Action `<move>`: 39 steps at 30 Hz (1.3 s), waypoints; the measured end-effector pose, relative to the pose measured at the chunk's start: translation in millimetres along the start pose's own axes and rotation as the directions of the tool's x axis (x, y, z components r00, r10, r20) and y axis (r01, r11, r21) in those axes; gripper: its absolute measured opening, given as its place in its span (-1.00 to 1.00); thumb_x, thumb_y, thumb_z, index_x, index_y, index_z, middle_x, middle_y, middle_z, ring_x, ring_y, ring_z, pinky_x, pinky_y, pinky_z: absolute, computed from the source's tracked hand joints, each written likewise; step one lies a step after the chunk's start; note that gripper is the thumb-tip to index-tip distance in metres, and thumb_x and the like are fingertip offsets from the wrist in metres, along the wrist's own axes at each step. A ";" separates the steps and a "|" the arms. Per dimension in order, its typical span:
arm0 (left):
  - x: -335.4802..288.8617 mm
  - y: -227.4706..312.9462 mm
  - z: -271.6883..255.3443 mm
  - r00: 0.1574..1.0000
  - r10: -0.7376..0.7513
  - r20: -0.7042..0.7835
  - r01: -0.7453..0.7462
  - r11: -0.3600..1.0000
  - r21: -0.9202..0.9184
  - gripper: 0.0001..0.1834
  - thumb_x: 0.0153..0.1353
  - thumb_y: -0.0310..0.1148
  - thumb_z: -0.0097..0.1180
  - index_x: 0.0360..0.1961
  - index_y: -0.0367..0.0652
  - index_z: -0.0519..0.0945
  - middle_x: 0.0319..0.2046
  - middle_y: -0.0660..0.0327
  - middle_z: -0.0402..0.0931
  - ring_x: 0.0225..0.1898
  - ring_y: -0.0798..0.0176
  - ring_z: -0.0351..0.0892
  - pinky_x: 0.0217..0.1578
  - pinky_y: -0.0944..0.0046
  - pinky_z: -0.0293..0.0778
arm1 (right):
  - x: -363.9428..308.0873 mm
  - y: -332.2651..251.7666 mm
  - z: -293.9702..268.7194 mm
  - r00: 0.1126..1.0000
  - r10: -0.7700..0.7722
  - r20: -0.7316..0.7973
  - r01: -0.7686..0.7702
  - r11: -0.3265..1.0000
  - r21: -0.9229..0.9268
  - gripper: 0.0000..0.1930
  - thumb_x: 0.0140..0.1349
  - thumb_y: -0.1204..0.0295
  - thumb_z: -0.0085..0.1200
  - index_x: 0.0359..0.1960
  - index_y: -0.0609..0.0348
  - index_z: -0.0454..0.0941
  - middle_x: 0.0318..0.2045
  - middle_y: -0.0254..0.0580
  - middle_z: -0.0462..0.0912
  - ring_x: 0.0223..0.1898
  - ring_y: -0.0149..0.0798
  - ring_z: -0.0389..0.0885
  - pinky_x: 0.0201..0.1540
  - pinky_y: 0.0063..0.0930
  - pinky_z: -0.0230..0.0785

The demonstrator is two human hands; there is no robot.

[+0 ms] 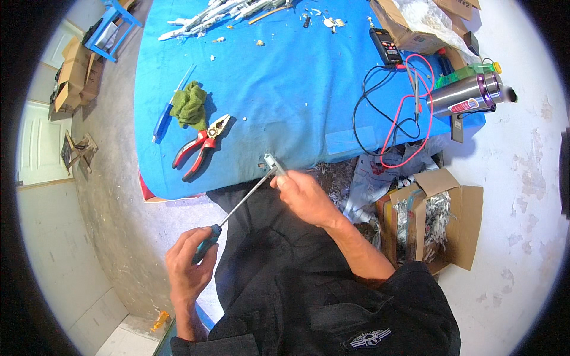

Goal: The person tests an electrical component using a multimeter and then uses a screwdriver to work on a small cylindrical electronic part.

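My left hand [191, 259] is closed around the dark teal handle of a screwdriver [246, 199]. Its long metal shaft slants up to the right, and the tip meets a small grey metal piece [272, 161] at the table's front edge. My right hand [306, 197] pinches that piece between thumb and fingers; its lower part is hidden by them. Beyond my hands on the blue cloth lie red-and-black pliers [202, 145] with the jaws pointing up right. A crumpled green cloth [189, 105] lies above the pliers, beside a blue-handled screwdriver [168, 113].
A multimeter [386, 46] with red and black leads lies on the right of the blue-covered table [285, 77], near a steel flask [463, 97]. Long silvery strips [225, 16] are piled at the back. An open cardboard box [466, 228] of silvery scraps stands below right.
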State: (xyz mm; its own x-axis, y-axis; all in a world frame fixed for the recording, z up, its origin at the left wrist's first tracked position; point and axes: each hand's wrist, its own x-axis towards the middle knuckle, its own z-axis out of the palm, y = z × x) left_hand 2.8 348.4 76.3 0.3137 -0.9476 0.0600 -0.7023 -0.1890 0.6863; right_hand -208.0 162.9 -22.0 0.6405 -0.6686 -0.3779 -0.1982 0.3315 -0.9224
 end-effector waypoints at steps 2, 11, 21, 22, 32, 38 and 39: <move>1.5 0.5 -1.2 1.000 0.007 0.001 -0.007 1.000 0.018 -0.59 -0.01 -0.66 0.37 -0.07 -0.22 0.66 -0.18 -0.01 0.71 -0.19 0.01 0.78 -0.18 0.17 0.65 | 0.0 -1.6 0.1 0.999 -0.031 -0.011 0.031 0.998 -0.054 -0.62 0.56 0.18 -0.06 -0.24 0.29 0.57 -0.56 -0.39 0.48 -0.50 -0.48 0.39 -0.42 -0.44 0.30; 7.9 9.4 -9.1 0.999 0.003 0.054 -0.008 0.996 0.091 -0.60 0.02 -0.63 0.36 -0.05 -0.21 0.67 -0.16 0.00 0.71 -0.20 -0.03 0.77 -0.21 0.14 0.68 | -0.1 0.2 3.1 0.989 -0.133 -0.067 0.115 0.967 -0.228 -0.65 0.54 0.23 -0.03 -0.31 0.30 0.49 -0.59 -0.10 0.47 -0.52 -0.27 0.42 -0.39 -0.23 0.33; 10.1 7.5 -13.0 0.994 0.086 0.066 -0.096 0.983 0.159 -0.57 -0.03 -0.67 0.37 -0.06 -0.23 0.66 -0.16 -0.04 0.71 -0.21 -0.04 0.79 -0.22 0.12 0.70 | 0.2 -0.5 4.6 0.988 -0.135 -0.075 0.110 0.956 -0.273 -0.65 0.53 0.23 -0.04 -0.31 0.30 0.46 -0.56 0.09 0.50 -0.52 -0.02 0.47 -0.37 -0.11 0.34; 10.8 6.5 -13.0 0.995 0.082 0.065 -0.091 0.985 0.149 -0.56 -0.04 -0.67 0.37 -0.06 -0.23 0.66 -0.16 -0.04 0.71 -0.20 -0.04 0.79 -0.22 0.12 0.70 | 0.0 -1.9 4.1 0.991 -0.117 -0.066 0.096 0.961 -0.258 -0.65 0.53 0.23 -0.04 -0.31 0.30 0.46 -0.56 0.11 0.50 -0.52 -0.01 0.47 -0.37 -0.11 0.35; 15.0 -14.3 -10.7 0.997 0.006 0.072 -0.001 0.997 -0.079 -0.57 -0.07 -0.66 0.38 -0.09 -0.26 0.68 -0.18 -0.03 0.73 -0.19 0.04 0.78 -0.12 0.17 0.63 | 2.8 9.6 3.5 0.977 -0.196 -0.086 0.155 0.924 -0.350 -0.65 0.53 0.21 -0.06 -0.29 0.29 0.45 -0.52 0.21 0.53 -0.45 0.26 0.54 -0.36 -0.02 0.36; 20.3 -28.7 -18.1 0.981 -0.095 0.167 0.127 0.972 -0.196 -0.65 0.03 -0.51 0.42 -0.10 -0.29 0.72 -0.27 0.02 0.74 -0.25 0.16 0.76 -0.22 0.26 0.61 | 3.5 10.2 2.2 0.976 -0.211 -0.059 0.179 0.922 -0.344 -0.65 0.53 0.23 -0.06 -0.30 0.32 0.42 -0.53 0.25 0.52 -0.46 0.29 0.53 -0.37 0.01 0.34; 18.3 -31.3 -18.2 0.968 -0.164 0.188 0.207 0.949 -0.238 -0.64 0.07 -0.42 0.43 -0.09 -0.32 0.73 -0.28 0.04 0.75 -0.25 0.23 0.74 -0.21 0.27 0.60 | 3.2 9.9 2.8 0.976 -0.209 -0.061 0.176 0.923 -0.343 -0.65 0.53 0.23 -0.06 -0.30 0.32 0.42 -0.53 0.26 0.52 -0.47 0.29 0.53 -0.38 0.00 0.34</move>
State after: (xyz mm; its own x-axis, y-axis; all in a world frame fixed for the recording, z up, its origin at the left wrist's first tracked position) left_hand 42.1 341.7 69.2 0.2988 -0.9351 -0.1903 -0.4492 -0.3138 0.8365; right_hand -205.9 165.9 -32.1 0.6212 -0.7625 -0.1809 -0.3246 -0.0402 -0.9450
